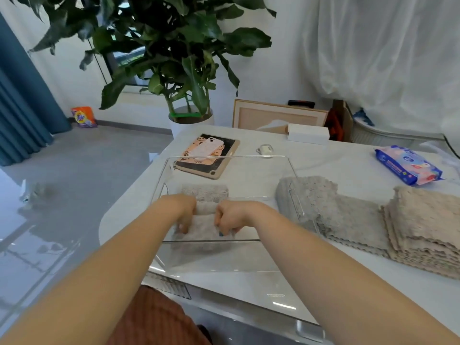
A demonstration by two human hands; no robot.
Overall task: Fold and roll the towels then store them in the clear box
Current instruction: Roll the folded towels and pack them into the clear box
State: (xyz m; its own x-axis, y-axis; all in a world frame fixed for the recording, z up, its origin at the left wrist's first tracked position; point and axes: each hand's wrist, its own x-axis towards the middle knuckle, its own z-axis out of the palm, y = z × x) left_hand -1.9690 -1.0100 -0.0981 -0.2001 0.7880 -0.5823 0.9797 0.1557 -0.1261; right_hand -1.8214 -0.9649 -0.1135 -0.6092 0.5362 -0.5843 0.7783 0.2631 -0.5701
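A clear box (219, 257) is seen on a white desk (249, 290), viewed from above. Inside the box, near its front wall, a rolled grey towel (205, 216) is gripped by both hands. The left hand (185, 210) is curled round the roll's left end and the right hand (231, 215) round its right end. Whether the roll is resting on the box floor cannot be told. Behind it, toward the back wall of the box, a second rolled towel (204, 192) is laid. Just beside the box's right wall, a pile of flat grey towels (348, 215) is spread. A stack of beige towels (423, 225) is set farther right. Behind the box, a tablet (224, 145) is placed with a phone (206, 148) on top. A blue pack of wipes (408, 165) is lying to the box's back right.
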